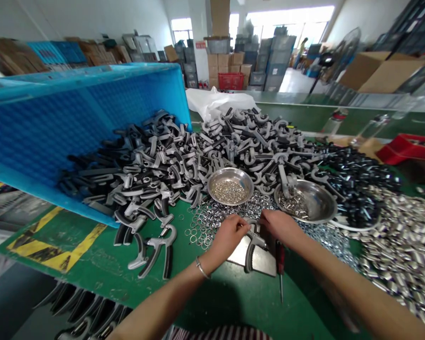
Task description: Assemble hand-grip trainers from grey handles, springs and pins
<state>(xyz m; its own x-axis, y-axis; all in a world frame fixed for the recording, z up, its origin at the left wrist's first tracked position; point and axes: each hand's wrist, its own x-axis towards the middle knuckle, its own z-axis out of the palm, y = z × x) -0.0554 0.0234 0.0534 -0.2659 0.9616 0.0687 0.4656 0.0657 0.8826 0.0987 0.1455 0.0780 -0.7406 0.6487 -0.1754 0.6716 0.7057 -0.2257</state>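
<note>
A grey-and-black hand grip [257,241], with a curved hook end and a padded handle, is held over a flat metal plate [269,262]. My left hand [230,236] pinches the left side of its hook end. On the other side, my right hand [278,225] is closed at the same end, its fingertips partly hidden. A screwdriver with a red handle [280,257] lies beside the plate, below my right wrist. Just beyond my hands stands a steel bowl [214,196] of small brass-coloured parts. Loose metal rings [200,231] are spread left of my left hand.
A tipped blue crate [92,104] spills grey-and-black handles [177,165] across the green table [120,274]. At right are a second steel bowl [326,203], black parts [357,184] and a heap of metal cylinders [411,245]. More grips [156,250] lie at left.
</note>
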